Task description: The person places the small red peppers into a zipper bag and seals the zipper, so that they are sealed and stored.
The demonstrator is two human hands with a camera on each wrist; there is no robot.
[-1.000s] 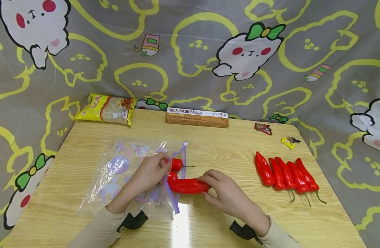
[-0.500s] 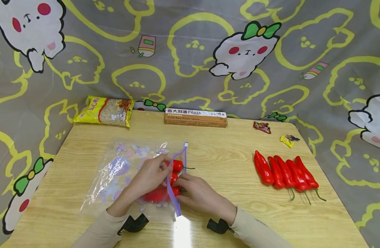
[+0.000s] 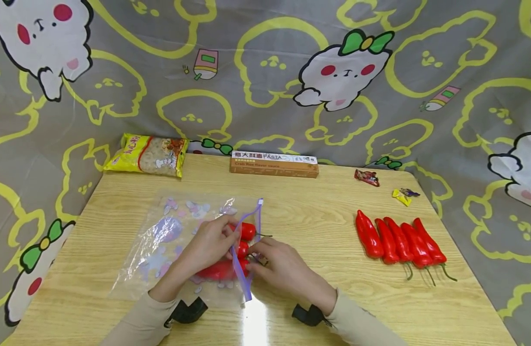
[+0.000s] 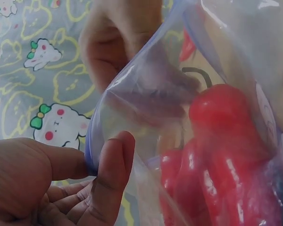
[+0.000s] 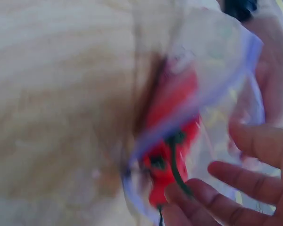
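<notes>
- Left hand point(image 3: 211, 242): thumb and finger pinch the purple edge point(image 3: 238, 270) at the mouth of the clear printed bag point(image 3: 150, 254), lifting it off the opposite edge.
- Bag: laid flat across the left half of the wooden table point(image 3: 317, 206), mouth facing right.
- Bag contents: three red peppers point(image 3: 248, 231) visible, side by side, stem ends toward the mouth; the nearest partly veiled by the plastic.
- Right hand point(image 3: 287, 269): just right of the mouth, fingers loosely bent and spread, no grip on anything seen. Fingertips lie by a green stem point(image 5: 175, 165); whether they touch it cannot be told, right wrist view being blurred.
- Right side of table: five loose peppers point(image 3: 397, 240) in a slanting row, stems mostly toward the near side, well apart from both hands.
- Far edge: yellow food packet point(image 3: 150, 154) at left, pasta box point(image 3: 274, 164) near centre.
- Far right: red sachet point(image 3: 367, 177); small yellow packet point(image 3: 401, 197) beside a dark one point(image 3: 411, 192).
- Behind table: grey patterned cloth point(image 3: 257, 120).
</notes>
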